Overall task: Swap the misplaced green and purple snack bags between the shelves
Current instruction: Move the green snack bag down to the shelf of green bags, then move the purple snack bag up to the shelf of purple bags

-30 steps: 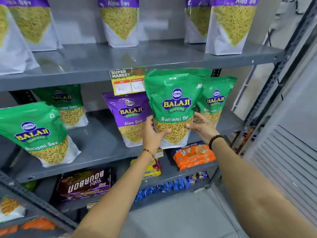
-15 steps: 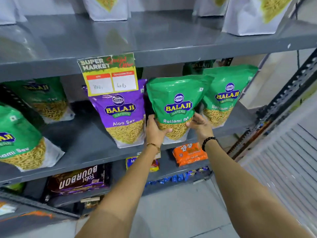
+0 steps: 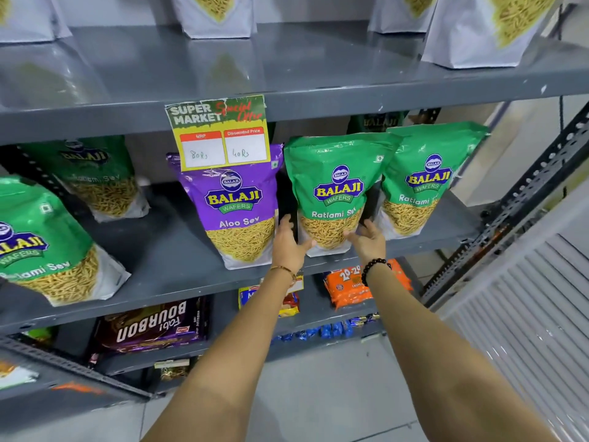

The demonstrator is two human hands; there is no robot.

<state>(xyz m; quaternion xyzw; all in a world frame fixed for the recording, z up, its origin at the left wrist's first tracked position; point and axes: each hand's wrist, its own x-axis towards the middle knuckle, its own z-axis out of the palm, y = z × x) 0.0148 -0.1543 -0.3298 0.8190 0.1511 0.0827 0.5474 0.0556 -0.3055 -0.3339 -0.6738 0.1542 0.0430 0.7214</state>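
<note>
A green Ratlami Sev bag stands upright on the middle shelf. My left hand grips its lower left corner and my right hand holds its lower right side. Just to its left stands a purple Aloo Sev bag, the only purple one on this shelf. Another green bag stands close on the right. The upper shelf carries several bags whose tops are cut off; only their white bottoms show.
More green bags stand at the left and back left. A price tag hangs from the upper shelf's edge over the purple bag. Biscuit packs and an orange pack lie on the lower shelf. A perforated metal upright stands at the right.
Both hands have carried the green bag down from in front of the upper shelf edge and back onto the middle shelf, between the purple bag and the right green bag. The view has dropped and moved closer.
</note>
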